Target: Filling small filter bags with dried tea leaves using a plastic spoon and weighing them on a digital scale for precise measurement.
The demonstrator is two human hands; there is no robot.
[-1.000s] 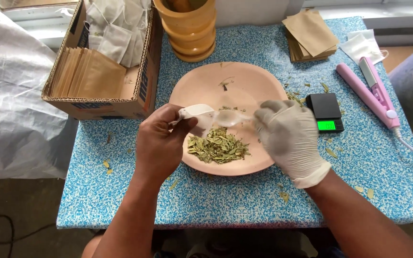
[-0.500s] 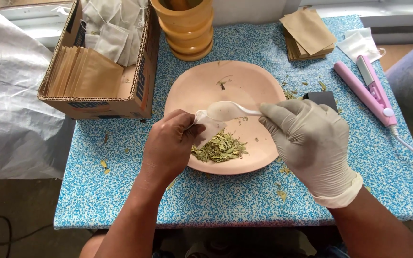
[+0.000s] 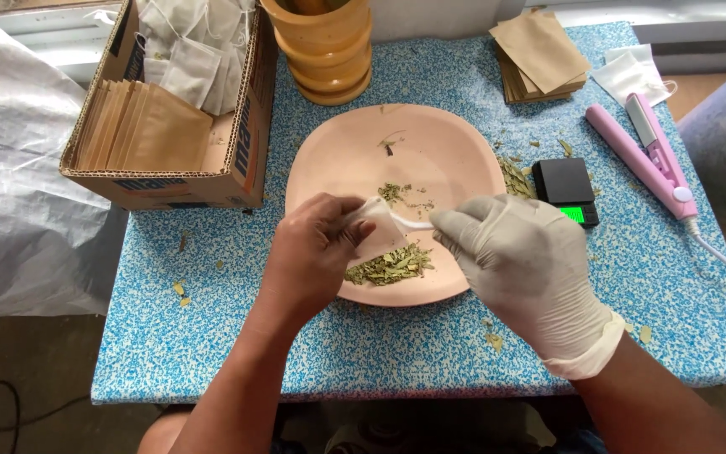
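Left hand (image 3: 313, 252) pinches small white bag (image 3: 373, 225); gloved right hand (image 3: 518, 261) grips white spoon (image 3: 409, 224), handle running left, tip entering bag mouth, above dried leaves (image 3: 390, 265).

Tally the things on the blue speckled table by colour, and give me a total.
Pink: 2, the plate and the hair straightener
Black: 1, the pocket scale
Yellow-orange: 1, the wooden mortar
Brown: 2, the cardboard box and the stack of paper envelopes
White: 1, the face mask
Total: 7
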